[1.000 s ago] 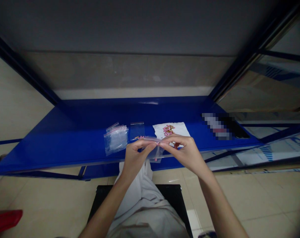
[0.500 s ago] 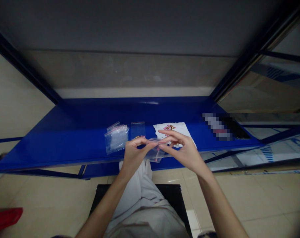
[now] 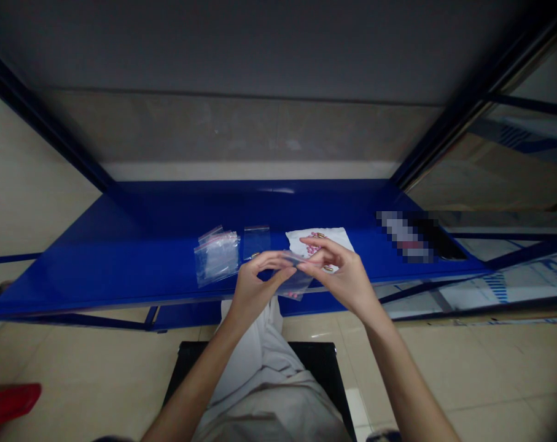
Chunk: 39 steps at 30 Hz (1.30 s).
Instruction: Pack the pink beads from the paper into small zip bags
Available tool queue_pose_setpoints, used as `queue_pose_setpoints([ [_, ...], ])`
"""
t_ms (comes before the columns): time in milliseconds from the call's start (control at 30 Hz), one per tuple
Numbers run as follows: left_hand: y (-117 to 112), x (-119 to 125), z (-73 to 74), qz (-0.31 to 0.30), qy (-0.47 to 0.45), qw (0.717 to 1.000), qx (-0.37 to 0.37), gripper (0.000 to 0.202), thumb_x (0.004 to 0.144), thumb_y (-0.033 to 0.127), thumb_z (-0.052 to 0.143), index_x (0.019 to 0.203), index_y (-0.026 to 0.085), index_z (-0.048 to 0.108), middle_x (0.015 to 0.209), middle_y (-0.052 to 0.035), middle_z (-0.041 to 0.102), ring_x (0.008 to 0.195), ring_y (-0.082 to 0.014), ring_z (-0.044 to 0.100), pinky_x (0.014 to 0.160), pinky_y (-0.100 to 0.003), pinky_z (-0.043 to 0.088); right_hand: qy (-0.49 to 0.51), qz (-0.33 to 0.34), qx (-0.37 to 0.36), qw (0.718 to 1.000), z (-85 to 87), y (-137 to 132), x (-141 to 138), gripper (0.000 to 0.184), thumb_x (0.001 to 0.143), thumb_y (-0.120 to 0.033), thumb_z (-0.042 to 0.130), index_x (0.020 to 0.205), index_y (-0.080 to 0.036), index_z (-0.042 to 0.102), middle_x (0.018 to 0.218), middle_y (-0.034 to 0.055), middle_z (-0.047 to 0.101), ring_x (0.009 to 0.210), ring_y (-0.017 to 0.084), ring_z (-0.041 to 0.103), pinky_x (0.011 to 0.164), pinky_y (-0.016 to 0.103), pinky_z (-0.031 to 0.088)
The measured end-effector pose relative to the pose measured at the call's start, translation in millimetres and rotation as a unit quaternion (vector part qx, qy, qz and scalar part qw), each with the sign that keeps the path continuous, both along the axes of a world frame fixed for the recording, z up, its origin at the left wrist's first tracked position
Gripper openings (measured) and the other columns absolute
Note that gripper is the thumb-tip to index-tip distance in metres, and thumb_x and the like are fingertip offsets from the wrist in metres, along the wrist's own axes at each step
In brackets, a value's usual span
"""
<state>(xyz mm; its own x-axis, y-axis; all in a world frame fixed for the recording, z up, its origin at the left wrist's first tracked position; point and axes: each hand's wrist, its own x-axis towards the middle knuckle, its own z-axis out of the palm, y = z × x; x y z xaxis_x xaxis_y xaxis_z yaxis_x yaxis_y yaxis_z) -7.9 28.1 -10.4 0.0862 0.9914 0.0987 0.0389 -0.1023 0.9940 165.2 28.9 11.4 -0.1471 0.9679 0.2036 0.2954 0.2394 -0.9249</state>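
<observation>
Between my two hands hangs a clear zip bag [image 3: 298, 282] at the shelf's front edge, with small pink pieces low inside it. My left hand [image 3: 258, 279] pinches the bag's top edge from the left. On the other side my right hand [image 3: 342, 270] pinches the same edge between thumb and fingers. Just beyond the right hand lies a white cloth or paper sheet [image 3: 343, 237] bearing small pink pieces [image 3: 311, 249] and several gold-coloured ones [image 3: 321, 235]. Past my left fingers is another flat clear bag [image 3: 257, 236], a gold-coloured piece by its near end, partly hidden.
A pile of clear zip bags [image 3: 217, 255] lies left on the blue shelf [image 3: 144, 233]. At the right end is a dark flat object [image 3: 448, 248] beside a blurred-out patch. Blue uprights frame both sides. A red object [image 3: 11, 399] shows low left.
The bag has turned and shifted slightly, and the pink pieces in it sit lower. My left hand has moved a little right. Both hands keep their pinch on the bag.
</observation>
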Motion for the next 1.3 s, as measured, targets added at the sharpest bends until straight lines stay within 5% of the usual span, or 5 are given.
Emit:
queue_pose_setpoints([
  [233,1,-3,4.1,0.009,0.076,0.996,0.038,0.035,0.063,0.024,0.076,0.098,0.020,0.070,0.103,-0.0056,0.071,0.099,-0.0215,0.064,0.090,-0.032,0.046,-0.002,0.008,-0.006,1.000,-1.8,0,2,0.038,0.076,-0.025,0.068,0.113,-0.021,0.058,0.071,-0.0002,0.070,0.068,0.015,0.067,0.067,0.026,0.052],
  [400,1,-4,-1.0,-0.047,0.104,0.993,0.030,0.004,0.067,0.025,0.073,0.068,0.021,0.073,0.074,-0.0014,0.075,0.074,-0.0192,0.068,0.076,-0.030,0.050,0.004,0.007,-0.003,1.000,1.0,0,0,0.039,0.073,-0.029,0.071,0.109,-0.021,0.059,0.069,-0.0009,0.069,0.066,0.016,0.066,0.065,0.027,0.052],
  [500,0,-5,-5.2,-0.007,0.069,0.998,-0.006,0.012,0.071,0.028,0.070,0.066,0.018,0.070,0.068,-0.0028,0.073,0.065,-0.0178,0.068,0.067,-0.028,0.052,-0.046,-0.030,0.030,0.998,5.3,3,14,0.028,0.076,-0.034,0.067,0.100,-0.019,0.065,0.076,0.0027,0.071,0.067,0.016,0.066,0.063,0.026,0.050],
  [800,-2,-12,-10.1,-0.006,-0.093,0.993,-0.077,0.031,0.076,0.029,0.067,0.101,0.016,0.054,0.082,-0.0045,0.075,0.076,-0.0178,0.071,0.072,-0.028,0.056,-0.426,-0.140,0.016,0.894,-13.7,19,73,0.012,0.079,-0.033,0.062,0.083,-0.031,0.073,0.086,-0.0025,0.073,0.066,0.015,0.065,0.049,0.023,0.037],
  [1300,-26,-21,-21.2,0.037,0.078,0.995,-0.043,0.011,0.064,0.028,0.076,0.071,0.020,0.074,0.094,-0.0053,0.074,0.089,-0.0208,0.068,0.084,-0.031,0.050,-0.455,-0.136,-0.069,0.878,-28.1,30,67,0.016,0.073,-0.038,0.064,0.082,-0.032,0.075,0.080,-0.0009,0.073,0.072,0.020,0.066,0.051,0.025,0.035],
])
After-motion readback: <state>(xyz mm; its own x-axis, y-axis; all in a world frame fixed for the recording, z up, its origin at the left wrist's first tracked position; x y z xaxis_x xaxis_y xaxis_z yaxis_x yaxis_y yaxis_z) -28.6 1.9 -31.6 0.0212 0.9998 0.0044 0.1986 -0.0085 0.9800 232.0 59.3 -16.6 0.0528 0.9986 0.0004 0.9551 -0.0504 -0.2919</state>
